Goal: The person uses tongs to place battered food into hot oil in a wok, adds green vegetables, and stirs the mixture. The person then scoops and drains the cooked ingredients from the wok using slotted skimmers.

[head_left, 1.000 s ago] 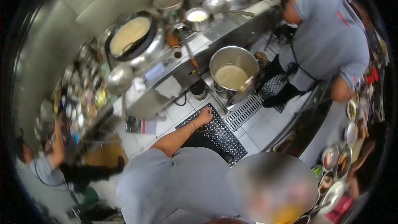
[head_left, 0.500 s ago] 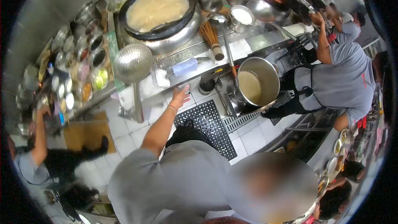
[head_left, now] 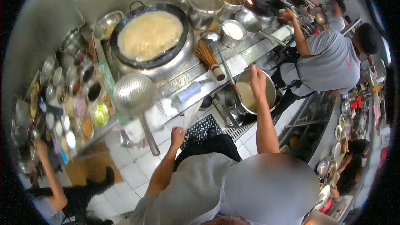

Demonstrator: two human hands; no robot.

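Note:
My left hand is closed in front of my body, below the counter edge. A pale, see-through sheet, blurred, stretches up from it toward the counter. My right hand is raised over the tall steel pot, which holds cloudy liquid. Its fingers are drawn together, and anything in them is hidden. Near that hand, a ladle's long handle slants across the counter edge beside a bamboo wok brush. A large perforated strainer rests left of my hands, its handle jutting over the edge.
A wok of bubbling pale liquid sits at the back. Bowls of ingredients stand at left, several steel pots at back right. A co-worker works at right; another's arm shows at left. A perforated mat lies underfoot.
My left hand has drawn back from the counter edge and closed, with the pale sheet now showing. My right hand has come into view over the pot. The whole view has shifted.

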